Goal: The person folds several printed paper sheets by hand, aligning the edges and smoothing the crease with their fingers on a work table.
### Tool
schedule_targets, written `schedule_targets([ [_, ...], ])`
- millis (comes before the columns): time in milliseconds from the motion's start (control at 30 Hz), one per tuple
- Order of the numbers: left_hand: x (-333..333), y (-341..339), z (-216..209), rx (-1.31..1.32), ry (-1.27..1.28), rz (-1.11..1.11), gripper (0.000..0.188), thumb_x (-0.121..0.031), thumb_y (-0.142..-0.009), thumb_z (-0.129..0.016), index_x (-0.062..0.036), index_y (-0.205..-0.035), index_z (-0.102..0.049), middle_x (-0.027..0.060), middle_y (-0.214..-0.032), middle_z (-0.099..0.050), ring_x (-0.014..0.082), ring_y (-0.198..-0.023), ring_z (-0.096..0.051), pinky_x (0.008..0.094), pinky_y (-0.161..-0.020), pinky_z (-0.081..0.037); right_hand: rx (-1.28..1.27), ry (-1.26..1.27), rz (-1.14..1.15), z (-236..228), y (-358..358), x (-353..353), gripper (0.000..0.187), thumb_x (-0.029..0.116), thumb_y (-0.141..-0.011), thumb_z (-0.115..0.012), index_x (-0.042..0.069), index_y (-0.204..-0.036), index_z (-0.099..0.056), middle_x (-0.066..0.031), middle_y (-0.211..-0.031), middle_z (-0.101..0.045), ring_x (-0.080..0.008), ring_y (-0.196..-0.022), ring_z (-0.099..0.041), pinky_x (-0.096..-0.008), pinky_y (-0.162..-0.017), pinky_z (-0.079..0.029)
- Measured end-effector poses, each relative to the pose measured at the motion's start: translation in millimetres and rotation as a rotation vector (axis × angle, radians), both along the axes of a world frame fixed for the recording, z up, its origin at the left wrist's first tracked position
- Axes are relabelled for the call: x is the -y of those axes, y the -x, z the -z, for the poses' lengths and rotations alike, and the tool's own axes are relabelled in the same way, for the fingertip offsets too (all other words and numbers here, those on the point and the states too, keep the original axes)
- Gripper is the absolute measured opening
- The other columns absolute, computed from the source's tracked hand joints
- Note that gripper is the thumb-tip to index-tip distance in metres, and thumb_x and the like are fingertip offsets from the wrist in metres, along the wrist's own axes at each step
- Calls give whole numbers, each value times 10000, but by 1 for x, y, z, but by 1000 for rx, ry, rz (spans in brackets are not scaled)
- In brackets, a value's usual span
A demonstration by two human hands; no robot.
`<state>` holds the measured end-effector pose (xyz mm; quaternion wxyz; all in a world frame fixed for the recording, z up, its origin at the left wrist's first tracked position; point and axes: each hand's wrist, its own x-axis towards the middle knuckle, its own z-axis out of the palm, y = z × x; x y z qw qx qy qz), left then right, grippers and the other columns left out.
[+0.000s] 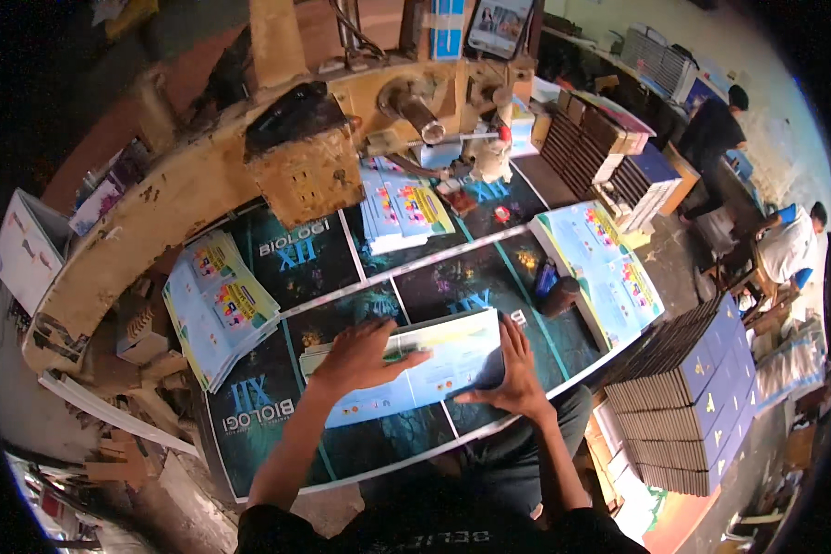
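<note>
A stack of light-blue and green printed sheets (434,355) lies in front of me on the table. Over its left end rests my left hand (360,358), thumb stretched across the top sheet and fingers apart. My right hand (517,374) is against the right end, with fingers pointing away from me and the thumb spread toward the near edge. The hands frame the stack from both ends, neither closed around it. Dark sheets printed with teal designs (258,434) cover the tabletop beneath.
Similar printed stacks lie left (217,309), beyond (397,208) and right (600,268). A small dark bottle (559,295) stands by the right stack. A worn machine with a metal box (305,166) borders the far side. Bound blue books (683,397) are piled right; two people work farther off.
</note>
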<state>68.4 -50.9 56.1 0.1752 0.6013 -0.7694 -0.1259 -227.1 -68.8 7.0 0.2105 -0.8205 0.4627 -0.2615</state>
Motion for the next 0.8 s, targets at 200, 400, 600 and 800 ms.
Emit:
schedule_targets([
  [200,-26,18,-57,-176,-275,160,506,-447,-879,-700,-10,-1126,-634,211,-970,-697,356,-901,-693,425,-812,-529,100,55,35,3,-1,0,1294,542,-468,-930,-94,-1435,-352,-278,-1501,-357,-427,-1415,-310,-491,-1184,-237],
  [400,-14,14,-42,-394,-486,196,293,-268,-955,-638,25,-961,-647,173,-751,-667,179,-671,-648,391,-605,-459,277,49,173,-1,2,-11,1100,446,-515,-947,-23,-1386,-465,-217,-1347,-529,-374,-1256,-496,-442,-1073,-383],
  [600,-5,7,-25,-511,-731,215,372,-327,-1018,-560,5,-1162,-641,21,-833,-652,66,-771,-570,254,-699,-474,242,-1,342,24,17,-22,792,345,-554,-947,8,-1205,-646,-145,-1078,-655,-288,-953,-620,-375,-867,-491],
  [800,0,-7,9,-615,-819,40,427,-379,-1018,-556,-25,-1243,-635,11,-989,-642,61,-935,-575,237,-805,-475,300,114,366,1,3,-25,709,378,-551,-930,12,-1101,-674,-152,-1110,-591,-326,-1063,-531,-423,-950,-448],
])
